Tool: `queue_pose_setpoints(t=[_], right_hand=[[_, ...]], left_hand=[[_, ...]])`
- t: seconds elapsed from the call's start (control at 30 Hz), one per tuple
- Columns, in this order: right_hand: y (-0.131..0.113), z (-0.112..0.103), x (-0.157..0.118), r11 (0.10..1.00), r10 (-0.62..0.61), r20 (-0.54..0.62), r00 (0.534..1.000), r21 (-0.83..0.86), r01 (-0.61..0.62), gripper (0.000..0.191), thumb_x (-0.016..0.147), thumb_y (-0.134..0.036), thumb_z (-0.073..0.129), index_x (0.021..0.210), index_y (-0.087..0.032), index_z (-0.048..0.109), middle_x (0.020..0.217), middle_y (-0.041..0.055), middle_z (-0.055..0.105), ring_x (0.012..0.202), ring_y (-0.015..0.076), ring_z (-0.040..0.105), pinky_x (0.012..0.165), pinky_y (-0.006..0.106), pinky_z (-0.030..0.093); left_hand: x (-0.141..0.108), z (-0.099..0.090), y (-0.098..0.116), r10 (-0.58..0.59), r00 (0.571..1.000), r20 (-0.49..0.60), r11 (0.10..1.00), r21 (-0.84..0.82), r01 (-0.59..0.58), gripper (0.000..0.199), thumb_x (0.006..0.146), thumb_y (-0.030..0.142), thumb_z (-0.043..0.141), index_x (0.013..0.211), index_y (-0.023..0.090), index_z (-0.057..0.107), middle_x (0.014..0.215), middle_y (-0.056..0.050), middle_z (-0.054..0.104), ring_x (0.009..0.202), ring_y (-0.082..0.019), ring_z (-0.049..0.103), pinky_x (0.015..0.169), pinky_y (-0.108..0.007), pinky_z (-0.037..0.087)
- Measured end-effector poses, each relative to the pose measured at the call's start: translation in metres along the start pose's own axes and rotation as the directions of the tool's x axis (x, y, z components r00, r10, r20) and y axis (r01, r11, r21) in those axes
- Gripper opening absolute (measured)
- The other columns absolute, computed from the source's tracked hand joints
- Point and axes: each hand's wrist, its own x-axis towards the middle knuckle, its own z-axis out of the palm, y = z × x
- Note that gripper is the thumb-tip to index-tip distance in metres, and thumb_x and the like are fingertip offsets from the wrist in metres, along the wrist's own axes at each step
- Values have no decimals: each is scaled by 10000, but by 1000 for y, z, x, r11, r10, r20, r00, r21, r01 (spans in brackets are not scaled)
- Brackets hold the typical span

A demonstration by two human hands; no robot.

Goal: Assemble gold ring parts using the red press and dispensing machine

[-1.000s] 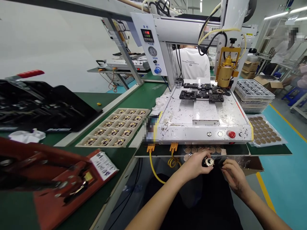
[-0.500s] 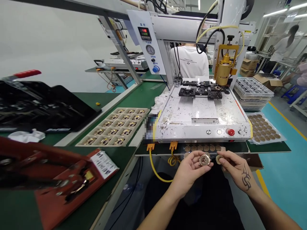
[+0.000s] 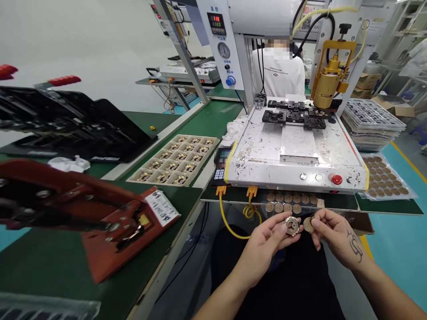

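Note:
My left hand [image 3: 267,242] is closed round the edge of a rose-gold watch case [image 3: 292,226], its round open face turned up toward me. Between thumb and fingers, my right hand [image 3: 335,235] pinches a round tan sticker [image 3: 308,225] with faint print on it. The sticker is just right of the watch case, with a small gap between them. Both hands are above my lap, in front of the bench edge. Behind them, a sheet of similar round stickers [image 3: 287,207] hangs at the edge under the machine.
A white press machine [image 3: 253,160] with a gold cylinder [image 3: 325,91] stands ahead. To its left lies a tray of watch cases [image 3: 187,182]; a red hand press [image 3: 100,249] is nearer. Another sticker sheet [image 3: 387,178] and stacked trays [image 3: 373,124] are right. A person [image 3: 278,73] sits behind.
My view has swung left and down, shifting the scene right and mostly upward. The right hand's sticker now shows its flat face beside the watch case. Both hands keep their hold.

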Motion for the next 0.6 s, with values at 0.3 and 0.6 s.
queue_pose_setpoints(t=[0.3, 0.6], right_hand=[[-8, 9, -5, 972, -77, -11, 997, -222, 73, 396, 1021, -557, 667, 834, -213, 605, 733, -9, 546, 658, 147, 482, 606, 266, 403], [-11, 28, -4, 896, -244, 16, 970, -378, 232, 315, 1040, -486, 627, 844, -240, 626, 1085, 75, 660, 987, 241, 630, 929, 360, 539]], left_hand=[[-8, 1, -5, 23, 1000, 4, 999, 30, -23, 509, 929, 455, 829, 1352, 184, 746, 1308, -144, 781, 1281, -360, 712, 1142, -533, 571], [-9, 5, -9, 57, 998, 10, 998, 39, -58, 518, 925, 470, 823, 1356, 194, 748, 1349, -143, 758, 1266, -360, 715, 1141, -546, 569]])
